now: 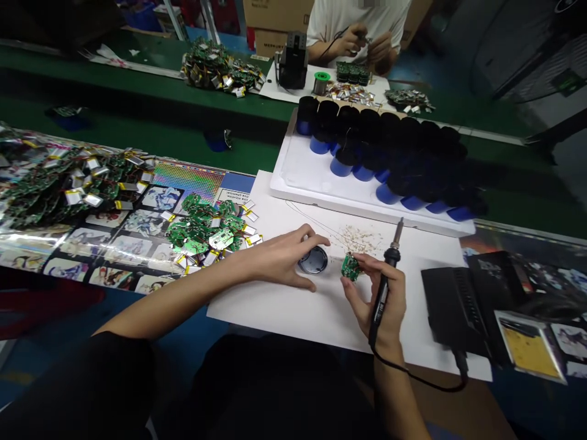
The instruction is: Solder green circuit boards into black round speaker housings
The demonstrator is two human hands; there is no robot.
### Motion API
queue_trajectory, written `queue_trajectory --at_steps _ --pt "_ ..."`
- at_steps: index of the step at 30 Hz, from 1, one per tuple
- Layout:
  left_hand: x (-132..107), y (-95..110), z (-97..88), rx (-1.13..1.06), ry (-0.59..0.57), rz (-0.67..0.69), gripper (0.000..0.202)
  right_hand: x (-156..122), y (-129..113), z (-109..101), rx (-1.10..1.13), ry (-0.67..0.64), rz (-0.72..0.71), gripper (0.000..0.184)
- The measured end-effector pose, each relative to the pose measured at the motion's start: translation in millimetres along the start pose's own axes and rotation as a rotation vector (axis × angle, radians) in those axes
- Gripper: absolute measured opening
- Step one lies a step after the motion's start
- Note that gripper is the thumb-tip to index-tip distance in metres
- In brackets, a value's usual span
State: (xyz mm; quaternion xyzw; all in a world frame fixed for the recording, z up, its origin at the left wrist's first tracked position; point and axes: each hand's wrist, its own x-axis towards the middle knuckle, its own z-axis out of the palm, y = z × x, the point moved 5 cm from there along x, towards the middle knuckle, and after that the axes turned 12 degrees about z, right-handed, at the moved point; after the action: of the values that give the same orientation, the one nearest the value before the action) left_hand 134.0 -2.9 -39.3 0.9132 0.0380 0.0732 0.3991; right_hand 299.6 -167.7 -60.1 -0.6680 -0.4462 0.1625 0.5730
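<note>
Soldering iron point(380, 299) and circuit boards point(195, 235) (heaped) mark an electronics workshop.

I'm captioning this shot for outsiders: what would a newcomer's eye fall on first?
Probably the rows of blue and black cylinders in a white foam tray, upper right. Next, below it, the right hand, holding a small green circuit board and a soldering iron, while the left hand curves around a dark round cup. Heaped boards lie at far left.

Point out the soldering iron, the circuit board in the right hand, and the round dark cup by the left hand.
Soldering iron point(380, 298), head view: on its black handle.
Circuit board point(350, 267), head view: mid green face.
Round dark cup point(313, 261), head view: its inside.
</note>
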Motion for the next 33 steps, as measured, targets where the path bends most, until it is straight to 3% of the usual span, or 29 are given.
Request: queue_trajectory --at_steps 5,11,15,17,21,26,29,33 --pt "-9.3 7.7 -21.6 -0.127 -0.192 0.067 0.044 -2.6 7.4 9.2 -0.074 -0.112 0.024 0.048" --pt "-6.2 11.2 -21.5 -0.082 -0.106 0.134 0.015 0.6 6.8 19.1 -0.092 -0.145 0.008 0.046" --pt "-4.3 7.5 -14.8 -0.233 0.062 0.153 0.012 2.6 2.2 17.8 -0.101 -0.132 0.003 0.044" --pt "-4.4 -1.6 -9.0 -0.399 0.144 0.052 0.012 0.8 -4.7 16.0 -0.124 -0.128 -0.019 0.044" --pt "-6.5 -17.4 6.3 -0.769 0.259 -0.154 0.032 -10.2 -20.1 20.3 -0.175 -0.176 -0.06 0.047" --pt "-6.0 -19.0 10.7 -0.899 0.261 -0.195 0.045 -19.4 -25.7 35.0 -0.283 -0.191 -0.167 0.05" --pt "-5.7 -17.9 10.7 -0.932 0.242 -0.19 0.046 -12.4 -22.7 38.0 -0.321 -0.198 -0.245 0.049" --pt "-6.3 -17.7 12.7 -0.944 0.249 -0.184 0.048 2.5 -18.9 33.5 -0.328 -0.237 -0.246 0.048"
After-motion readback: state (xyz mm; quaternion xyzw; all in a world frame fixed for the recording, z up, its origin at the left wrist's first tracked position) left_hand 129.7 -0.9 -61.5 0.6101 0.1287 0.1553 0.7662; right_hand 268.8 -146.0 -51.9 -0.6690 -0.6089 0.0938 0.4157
